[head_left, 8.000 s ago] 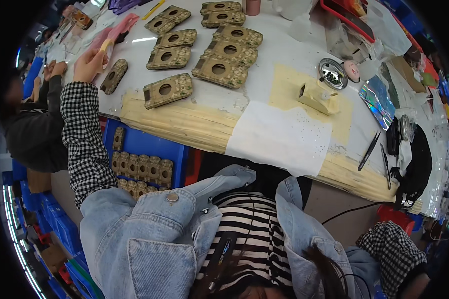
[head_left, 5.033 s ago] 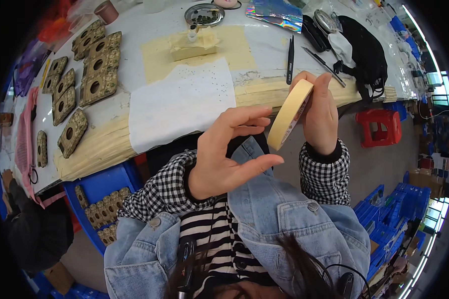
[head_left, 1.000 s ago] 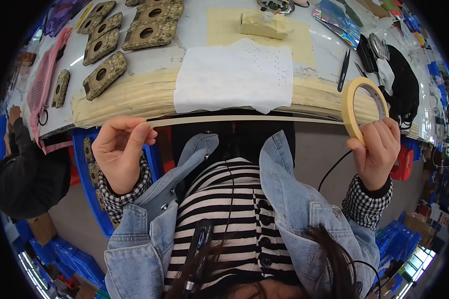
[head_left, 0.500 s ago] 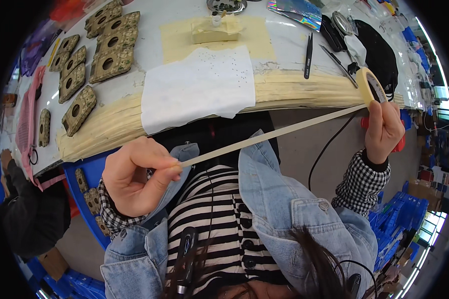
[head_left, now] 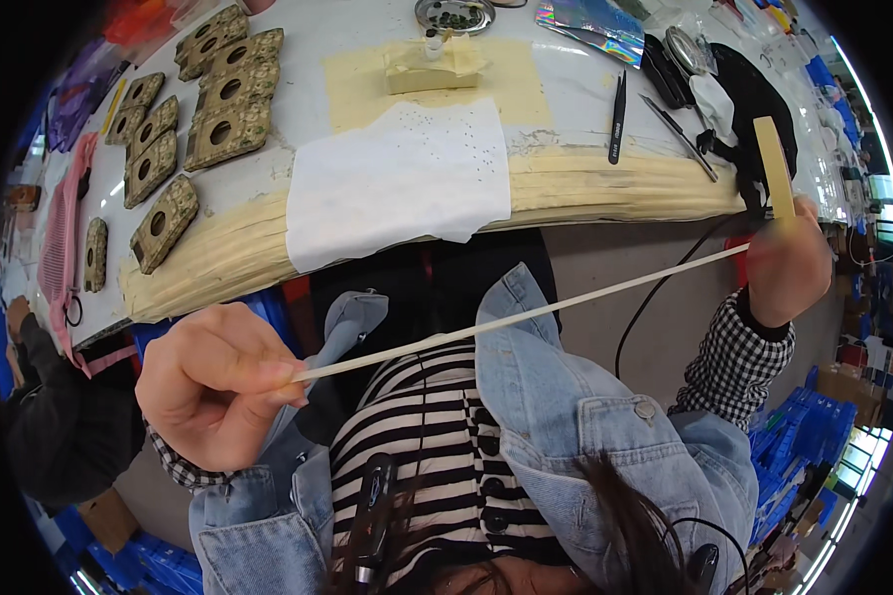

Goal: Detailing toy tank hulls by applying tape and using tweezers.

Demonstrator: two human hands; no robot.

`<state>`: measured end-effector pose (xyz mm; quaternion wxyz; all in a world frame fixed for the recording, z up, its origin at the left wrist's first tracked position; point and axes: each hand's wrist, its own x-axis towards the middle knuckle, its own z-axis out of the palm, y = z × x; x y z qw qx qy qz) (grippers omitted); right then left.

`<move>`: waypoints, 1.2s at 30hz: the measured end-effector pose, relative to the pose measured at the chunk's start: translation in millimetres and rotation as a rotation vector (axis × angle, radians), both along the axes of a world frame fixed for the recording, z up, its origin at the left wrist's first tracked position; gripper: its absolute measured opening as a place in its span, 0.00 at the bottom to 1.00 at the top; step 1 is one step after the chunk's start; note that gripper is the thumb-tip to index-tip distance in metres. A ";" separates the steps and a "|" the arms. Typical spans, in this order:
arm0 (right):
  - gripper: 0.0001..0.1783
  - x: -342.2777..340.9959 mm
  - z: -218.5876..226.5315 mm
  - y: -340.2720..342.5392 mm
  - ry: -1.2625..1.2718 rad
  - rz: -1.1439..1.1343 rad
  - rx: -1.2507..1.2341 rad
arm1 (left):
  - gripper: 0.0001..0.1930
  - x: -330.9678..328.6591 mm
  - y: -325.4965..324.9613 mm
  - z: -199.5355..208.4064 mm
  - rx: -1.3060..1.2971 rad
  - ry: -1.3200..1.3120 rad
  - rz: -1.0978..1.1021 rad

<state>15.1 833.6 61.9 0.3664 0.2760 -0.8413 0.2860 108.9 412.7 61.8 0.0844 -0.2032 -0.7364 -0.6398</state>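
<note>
L hand (head_left: 218, 387) pinches the tip of a tape strip (head_left: 526, 315), thumb to finger; R hand (head_left: 790, 263), blurred, grips the roll (head_left: 775, 164) low down. Strip runs straight b/w them, before the jacket (head_left: 615, 436). Prob. light, thin, sticky, tears easily; best held by strip tip & roll sides.

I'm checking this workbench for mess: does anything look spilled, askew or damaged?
Possibly the tiny dark specks scattered unevenly over the white sheet, as if spilled, though maybe deliberate. The yellow strips edging the table look streaked and uneven. The outstretched pale strip looks untorn.
</note>
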 end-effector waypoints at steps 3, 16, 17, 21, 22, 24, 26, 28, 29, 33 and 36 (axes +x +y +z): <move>0.16 -0.8 -9.2 0.8 -0.097 -0.167 -0.267 | 0.06 -10.1 -2.8 12.5 -0.122 0.086 -0.032; 0.12 -35.6 -35.0 -2.2 -0.193 -0.119 0.446 | 0.08 -34.2 -17.2 107.3 -0.872 0.166 -0.198; 0.12 -37.0 -42.1 -4.5 -0.178 -0.107 0.519 | 0.08 -33.0 -17.0 111.2 -0.911 0.160 -0.178; 0.12 -26.9 -52.7 -7.3 -0.222 -0.158 0.550 | 0.09 -38.4 -19.6 106.0 -0.877 0.170 -0.135; 0.11 -28.4 -52.1 -11.4 -0.140 -0.153 0.543 | 0.10 -35.0 -18.4 106.5 -0.866 0.164 -0.117; 0.10 -19.7 -45.0 -23.0 -0.145 -0.108 0.377 | 0.10 -29.1 -14.1 109.2 -0.844 0.151 -0.102; 0.11 1.9 -52.0 -33.8 -0.405 0.023 -0.003 | 0.11 -25.0 -13.5 107.8 -0.838 0.145 -0.111; 0.22 24.2 -51.0 -50.4 -0.944 0.398 -0.203 | 0.11 -32.6 -17.5 104.8 -0.845 0.161 -0.151; 0.24 31.4 -49.8 -59.5 -1.167 0.545 -0.191 | 0.11 -41.1 -19.7 99.1 -0.836 0.181 -0.184; 0.17 36.9 -59.0 -77.3 -1.563 0.920 -0.144 | 0.09 -22.0 -18.4 101.9 -0.818 0.156 -0.030; 0.12 32.3 -57.5 -75.0 -1.675 0.913 -0.106 | 0.07 -25.1 -26.7 84.6 -0.748 0.122 0.023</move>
